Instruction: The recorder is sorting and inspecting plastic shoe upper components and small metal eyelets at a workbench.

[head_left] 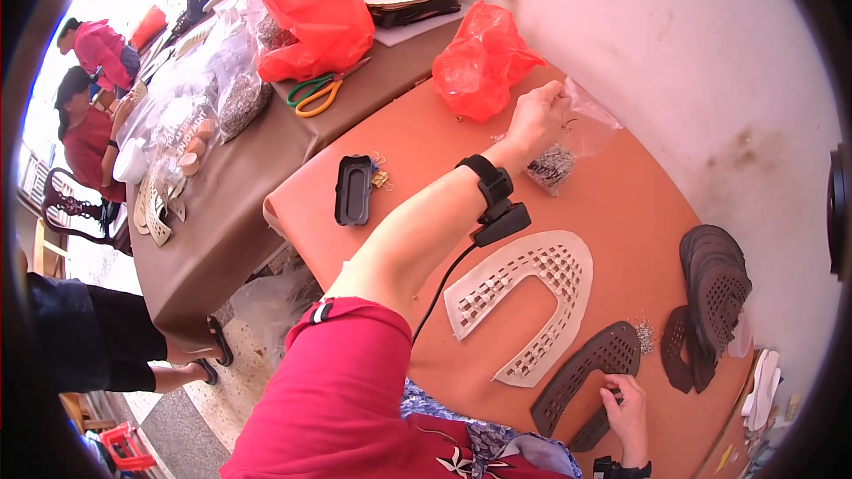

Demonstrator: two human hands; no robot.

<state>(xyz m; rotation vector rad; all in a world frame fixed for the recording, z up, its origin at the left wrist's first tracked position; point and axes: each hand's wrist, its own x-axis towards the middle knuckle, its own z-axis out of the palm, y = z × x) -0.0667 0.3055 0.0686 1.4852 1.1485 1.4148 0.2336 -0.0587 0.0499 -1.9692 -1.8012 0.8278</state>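
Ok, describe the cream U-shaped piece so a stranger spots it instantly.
Find the big orange tabletop beside the pale wall. Around its middle, between the clear bag of silvery bits and the dark perforated piece at the right hand, lies the cream U-shaped piece, patterned with rows of holes. Its pale colour sets it apart from that dark piece and the dark pile farther right.

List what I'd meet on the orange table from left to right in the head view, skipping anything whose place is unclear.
Black tray, gold clips, red plastic bag, dark U-shaped piece, small silvery bits, dark stacked pieces.
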